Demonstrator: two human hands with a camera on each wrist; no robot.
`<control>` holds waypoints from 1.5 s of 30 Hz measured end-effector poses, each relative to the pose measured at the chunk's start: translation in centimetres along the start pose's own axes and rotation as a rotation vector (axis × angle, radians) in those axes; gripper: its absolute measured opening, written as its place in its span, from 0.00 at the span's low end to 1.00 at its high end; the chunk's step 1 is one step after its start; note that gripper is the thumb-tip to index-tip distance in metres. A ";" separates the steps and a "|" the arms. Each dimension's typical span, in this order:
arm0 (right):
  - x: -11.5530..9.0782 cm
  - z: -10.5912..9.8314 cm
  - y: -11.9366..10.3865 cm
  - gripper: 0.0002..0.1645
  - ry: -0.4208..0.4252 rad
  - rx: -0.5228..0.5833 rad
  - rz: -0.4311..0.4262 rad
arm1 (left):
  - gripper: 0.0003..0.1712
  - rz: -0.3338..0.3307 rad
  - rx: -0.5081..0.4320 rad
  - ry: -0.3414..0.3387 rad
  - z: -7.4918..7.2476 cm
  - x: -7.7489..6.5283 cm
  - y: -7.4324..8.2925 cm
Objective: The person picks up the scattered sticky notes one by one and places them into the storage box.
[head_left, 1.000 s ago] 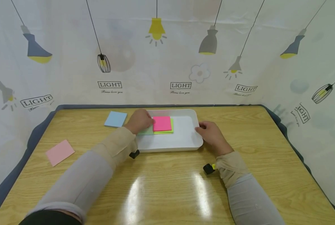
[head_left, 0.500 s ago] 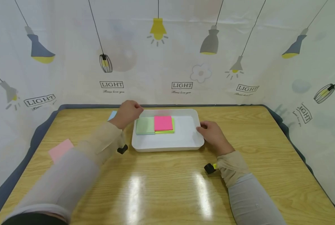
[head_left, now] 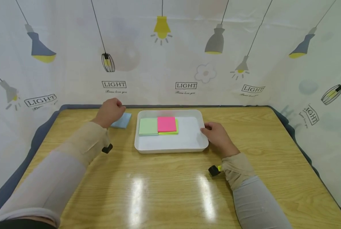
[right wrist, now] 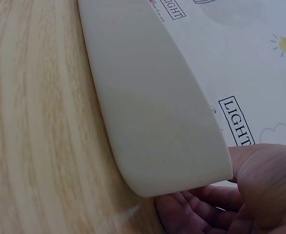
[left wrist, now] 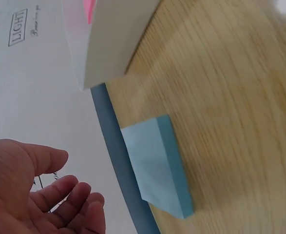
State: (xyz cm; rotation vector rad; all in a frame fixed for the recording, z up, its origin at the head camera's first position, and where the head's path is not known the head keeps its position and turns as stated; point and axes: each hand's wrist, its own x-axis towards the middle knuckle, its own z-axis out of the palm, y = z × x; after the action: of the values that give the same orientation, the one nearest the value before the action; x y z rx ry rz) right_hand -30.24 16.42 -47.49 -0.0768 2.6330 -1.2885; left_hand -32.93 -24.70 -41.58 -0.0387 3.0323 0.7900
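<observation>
My left hand [head_left: 108, 113] hovers at the blue sticky note pad [head_left: 122, 121], overlapping its left part in the head view. Nothing lies between its thumb and loosely bent fingers, and in the left wrist view the thick blue pad [left wrist: 155, 165] sits apart from them. With thumb at the rim and fingers against the outside, my right hand [head_left: 219, 137] grips the right end of a white tray [head_left: 191, 141]. Inside the tray a light green pad [head_left: 148, 127] lies beside a bright pink pad [head_left: 166, 124], which overlaps a yellow-green pad [head_left: 177, 126].
The wood-grain table [head_left: 170, 184] has a dark edge [head_left: 170, 106] along the back. Behind it hangs a pale curtain [head_left: 147, 63] printed with lamps. Small black cameras [head_left: 214, 170] are strapped at both wrists.
My left hand has let go of the light green pad in the tray and moved left to the blue pad. The left forearm now covers the pale pink pad. My right hand stays on the tray.
</observation>
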 end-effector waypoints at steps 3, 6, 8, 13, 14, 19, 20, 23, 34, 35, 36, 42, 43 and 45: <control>0.1 -0.1 0.1 0.24 0.005 0.001 0.008 | 0.25 -0.012 0.040 -0.026 0.1 0.2 -0.7; 0.2 0.0 0.2 0.24 0.006 -0.001 0.010 | 0.30 -0.028 0.097 -0.075 0.6 0.5 -1.5; 0.2 0.0 0.3 0.24 0.007 -0.006 0.012 | 0.32 -0.009 0.106 -0.127 0.9 0.7 -1.9; 0.3 0.1 0.4 0.24 0.003 0.008 0.020 | 0.36 0.122 0.102 -0.285 1.8 0.9 -2.4; 0.3 0.1 0.4 0.24 0.003 0.012 0.021 | 0.38 0.148 0.115 -0.311 2.0 0.9 -2.4; 0.4 0.1 0.4 0.23 0.010 0.002 0.010 | 0.47 0.219 0.224 -0.372 2.5 1.0 -2.6; 0.4 0.1 0.4 0.23 0.012 -0.005 0.005 | 0.47 0.226 0.255 -0.378 2.6 1.0 -2.6; 0.4 0.0 0.4 0.23 0.017 -0.019 -0.002 | 0.48 0.246 0.307 -0.387 2.7 1.1 -2.6; 0.4 0.2 0.3 0.22 0.016 -0.020 0.013 | 0.47 0.202 0.357 -0.407 2.4 0.7 -2.5; 0.4 0.2 0.3 0.22 0.017 -0.017 0.015 | 0.48 0.199 0.357 -0.404 2.3 0.6 -2.5; 0.4 0.1 0.2 0.22 0.015 -0.016 0.016 | 0.48 0.193 0.358 -0.400 2.2 0.6 -2.4; 0.3 0.1 0.1 0.23 0.014 -0.020 0.020 | 0.53 0.154 0.351 -0.360 2.1 0.3 -2.4; 0.3 0.1 0.1 0.23 0.014 -0.021 0.020 | 0.53 0.153 0.349 -0.354 2.1 0.3 -2.5; 0.3 0.1 0.1 0.23 0.014 -0.021 0.021 | 0.55 0.155 0.344 -0.344 2.1 0.3 -2.7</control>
State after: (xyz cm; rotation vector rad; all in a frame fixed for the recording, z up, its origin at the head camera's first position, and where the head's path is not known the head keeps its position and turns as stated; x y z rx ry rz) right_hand -30.50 16.34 -47.66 -0.0441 2.6517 -1.2600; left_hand -33.17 -26.02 -44.71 0.3036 2.8123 0.2341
